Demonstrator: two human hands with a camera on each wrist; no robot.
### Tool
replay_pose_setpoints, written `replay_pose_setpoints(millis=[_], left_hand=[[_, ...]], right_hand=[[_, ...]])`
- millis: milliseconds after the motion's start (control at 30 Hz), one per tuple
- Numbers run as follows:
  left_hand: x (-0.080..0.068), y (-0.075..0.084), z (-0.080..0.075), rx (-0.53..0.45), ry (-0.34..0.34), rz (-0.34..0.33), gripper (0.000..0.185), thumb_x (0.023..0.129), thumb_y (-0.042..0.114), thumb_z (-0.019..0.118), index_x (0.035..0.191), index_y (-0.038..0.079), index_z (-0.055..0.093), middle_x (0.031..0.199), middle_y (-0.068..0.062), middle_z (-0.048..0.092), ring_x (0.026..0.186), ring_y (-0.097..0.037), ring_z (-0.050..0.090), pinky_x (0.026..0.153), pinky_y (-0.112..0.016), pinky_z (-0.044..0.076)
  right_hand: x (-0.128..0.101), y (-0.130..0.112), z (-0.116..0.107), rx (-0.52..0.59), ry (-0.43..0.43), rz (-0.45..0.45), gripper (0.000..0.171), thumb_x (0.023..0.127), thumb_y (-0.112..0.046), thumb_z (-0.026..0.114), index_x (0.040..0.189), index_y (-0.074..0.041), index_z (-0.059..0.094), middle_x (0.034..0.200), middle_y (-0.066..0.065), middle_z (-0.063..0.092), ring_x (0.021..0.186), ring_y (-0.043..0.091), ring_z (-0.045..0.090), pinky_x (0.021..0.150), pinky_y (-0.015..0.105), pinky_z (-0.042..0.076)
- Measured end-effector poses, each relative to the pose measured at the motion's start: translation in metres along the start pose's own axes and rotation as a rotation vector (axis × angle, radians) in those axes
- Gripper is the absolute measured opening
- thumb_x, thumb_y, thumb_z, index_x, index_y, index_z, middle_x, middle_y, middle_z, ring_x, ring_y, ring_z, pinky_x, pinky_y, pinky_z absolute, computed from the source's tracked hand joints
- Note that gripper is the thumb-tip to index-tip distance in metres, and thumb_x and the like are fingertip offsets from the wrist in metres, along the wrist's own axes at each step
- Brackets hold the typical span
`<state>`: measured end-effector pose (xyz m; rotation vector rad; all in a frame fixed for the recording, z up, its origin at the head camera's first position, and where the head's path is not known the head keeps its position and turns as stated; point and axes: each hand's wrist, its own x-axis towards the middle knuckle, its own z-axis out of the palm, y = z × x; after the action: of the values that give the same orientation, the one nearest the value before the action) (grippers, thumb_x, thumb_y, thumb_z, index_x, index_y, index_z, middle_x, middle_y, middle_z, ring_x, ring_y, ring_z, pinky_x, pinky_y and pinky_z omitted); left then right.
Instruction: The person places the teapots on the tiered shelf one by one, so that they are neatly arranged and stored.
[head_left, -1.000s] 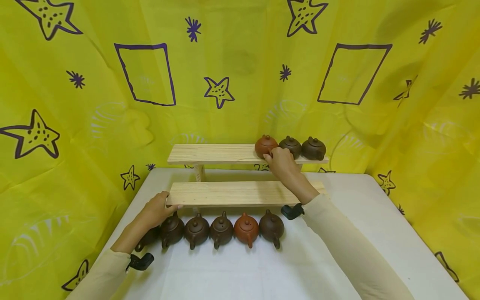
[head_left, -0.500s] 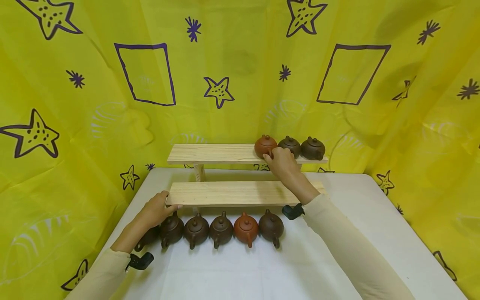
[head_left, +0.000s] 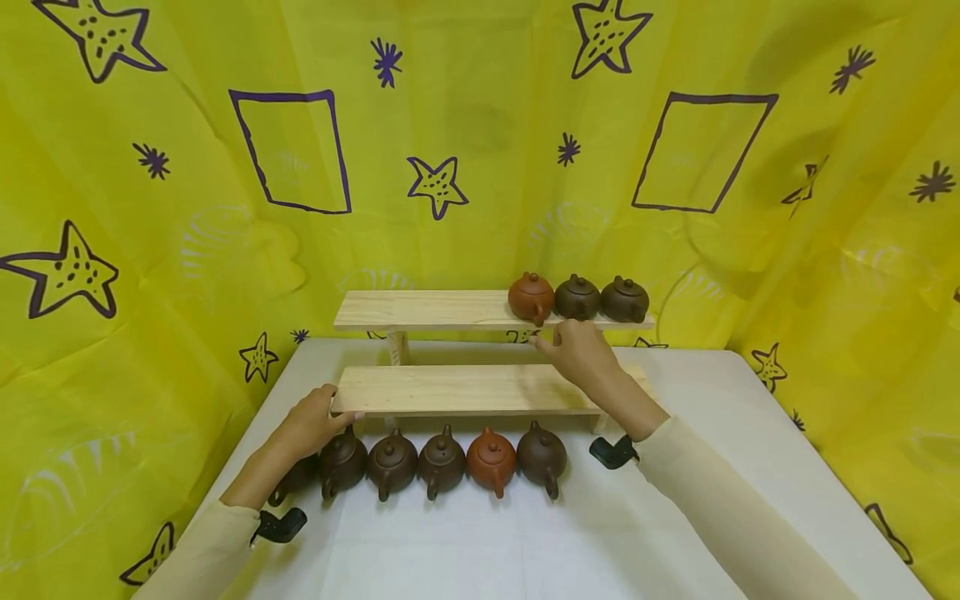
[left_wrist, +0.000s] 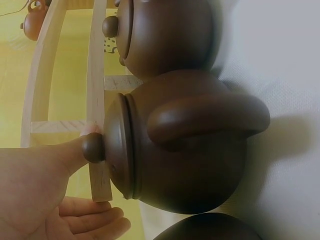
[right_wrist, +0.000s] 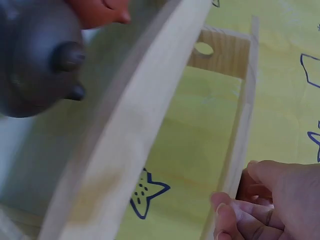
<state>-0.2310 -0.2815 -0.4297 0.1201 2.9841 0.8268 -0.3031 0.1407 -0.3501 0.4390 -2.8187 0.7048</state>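
Red teapot (head_left: 531, 300) near front edge of upper shelf (head_left: 423, 309); right hand (head_left: 581, 357), loosely bent, empty, could knock it if raised carelessly. Left hand (head_left: 309, 421) pinches lower shelf (head_left: 450, 389).

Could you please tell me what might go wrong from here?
The right hand is just below the reddish-brown, round clay teapot, whose handle points toward the front of the upper pale wooden shelf; a raised hand might catch it.

The left hand, gripping the lower pale wooden shelf, lies close to the round lid knob of a dark-brown, round clay teapot; shifting could dislodge that lid.
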Motion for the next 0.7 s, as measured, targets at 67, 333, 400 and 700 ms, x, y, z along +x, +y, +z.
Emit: replay_pose_setpoints(millis=[67, 333, 400, 700], left_hand=[[0.0, 0.0, 0.0, 0.002, 0.002, 0.0, 0.07, 0.101, 0.033, 0.072, 0.137, -0.021, 0.044, 0.128, -0.039, 0.058, 0.107, -0.043, 0.06, 0.093, -0.058, 0.049], [0.0, 0.0, 0.002, 0.015, -0.002, 0.008, 0.073, 0.103, 0.033, 0.071, 0.14, -0.023, 0.042, 0.133, -0.043, 0.055, 0.119, -0.052, 0.059, 0.099, -0.063, 0.048], [0.0, 0.0, 0.002, 0.016, -0.002, 0.008, 0.073, 0.103, 0.033, 0.07, 0.14, -0.023, 0.041, 0.134, -0.044, 0.054, 0.121, -0.054, 0.058, 0.1, -0.064, 0.047], [0.0, 0.0, 0.002, 0.01, 0.005, 0.012, 0.07, 0.102, 0.031, 0.071, 0.137, -0.023, 0.043, 0.13, -0.042, 0.057, 0.114, -0.049, 0.061, 0.096, -0.061, 0.049]], right_hand=[[-0.009, 0.003, 0.002, 0.002, 0.004, -0.016, 0.061, 0.102, -0.032, 0.069, 0.053, -0.015, 0.038, 0.052, -0.008, 0.027, 0.049, 0.009, 0.025, 0.048, 0.027, 0.024], [-0.046, 0.01, 0.009, -0.028, -0.042, -0.068, 0.053, 0.101, -0.031, 0.073, 0.058, -0.012, 0.049, 0.055, -0.005, 0.036, 0.051, 0.012, 0.035, 0.05, 0.029, 0.029], [-0.056, 0.011, 0.011, -0.025, -0.069, -0.053, 0.048, 0.1, -0.032, 0.073, 0.062, -0.011, 0.054, 0.056, -0.003, 0.043, 0.052, 0.014, 0.042, 0.051, 0.029, 0.034], [-0.095, 0.014, 0.03, -0.011, -0.139, -0.027, 0.046, 0.099, -0.035, 0.075, 0.064, -0.014, 0.054, 0.056, -0.005, 0.046, 0.052, 0.012, 0.043, 0.05, 0.027, 0.035]])
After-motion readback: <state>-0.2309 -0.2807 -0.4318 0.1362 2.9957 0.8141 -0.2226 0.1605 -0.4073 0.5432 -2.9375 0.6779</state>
